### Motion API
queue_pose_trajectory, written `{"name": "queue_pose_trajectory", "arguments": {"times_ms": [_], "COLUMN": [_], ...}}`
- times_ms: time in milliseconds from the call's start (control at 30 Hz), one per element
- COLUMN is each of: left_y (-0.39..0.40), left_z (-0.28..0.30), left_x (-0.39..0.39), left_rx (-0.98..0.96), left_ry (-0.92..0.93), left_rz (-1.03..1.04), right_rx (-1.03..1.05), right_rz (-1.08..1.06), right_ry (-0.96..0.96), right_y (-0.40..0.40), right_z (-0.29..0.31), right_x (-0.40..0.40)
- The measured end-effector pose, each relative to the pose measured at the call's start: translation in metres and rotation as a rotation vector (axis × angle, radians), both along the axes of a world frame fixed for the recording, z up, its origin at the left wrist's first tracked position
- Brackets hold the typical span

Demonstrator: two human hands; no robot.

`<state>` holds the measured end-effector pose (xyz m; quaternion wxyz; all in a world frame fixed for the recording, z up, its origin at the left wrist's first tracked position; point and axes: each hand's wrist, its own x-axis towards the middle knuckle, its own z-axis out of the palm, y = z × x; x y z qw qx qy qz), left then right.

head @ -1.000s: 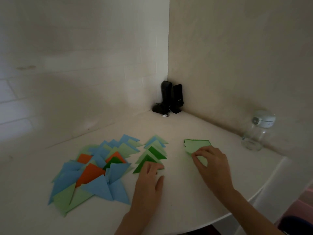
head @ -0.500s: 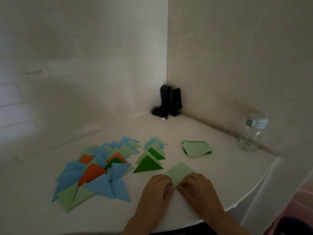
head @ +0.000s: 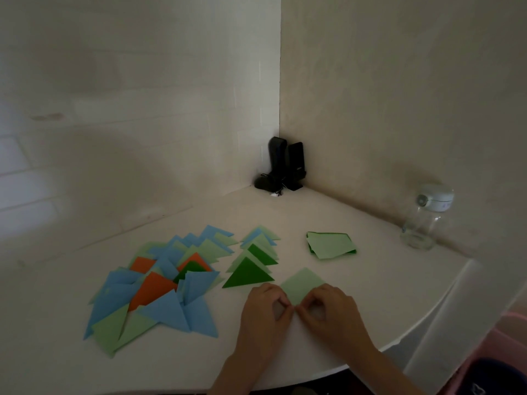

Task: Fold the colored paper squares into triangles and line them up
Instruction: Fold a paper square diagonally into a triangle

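Many folded triangles (head: 159, 283) already lie in rows on the tabletop (head: 356, 295), and a small stack of green squares (head: 330, 245) waits behind. The left hand (head: 265, 312) and right hand (head: 330, 312) pinch the near corner of a light green square (head: 302, 283) with fingers together. That corner is hidden under the fingers, so I cannot tell if the fold has begun.

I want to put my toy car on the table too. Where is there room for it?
There is bare table between the stack of green squares and the glass jar, and more behind the papers toward the black speakers. The near left corner is bare too. It is crowded where the pile of triangles lies and where both hands pinch a green sheet.
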<state>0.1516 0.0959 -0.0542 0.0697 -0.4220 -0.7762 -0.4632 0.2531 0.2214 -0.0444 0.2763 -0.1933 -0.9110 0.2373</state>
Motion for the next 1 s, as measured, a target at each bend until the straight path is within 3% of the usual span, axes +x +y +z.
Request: {"name": "queue_pose_trajectory", "arguments": {"times_ms": [233,500,833,1000], "left_y": [0.003,0.002,-0.003,-0.013], "left_z": [0.000,0.002,0.002,0.014], "left_x": [-0.002,-0.005,-0.007,-0.005], "left_rx": [0.027,0.013,0.028,-0.078], "left_ry": [-0.026,-0.060,-0.118,-0.198], "left_rz": [0.003,-0.025,-0.047,-0.134], "right_rx": [-0.189,-0.380,-0.277,-0.094], "right_rz": [0.022,0.049,0.210,0.038], "right_ry": [-0.027,-0.280,-0.334,-0.347], "right_y": [0.006,0.019,0.024,0.007], "right_z": [0.006,0.020,0.027,0.023], "right_x": [-0.003,-0.016,-0.001,-0.003]}}
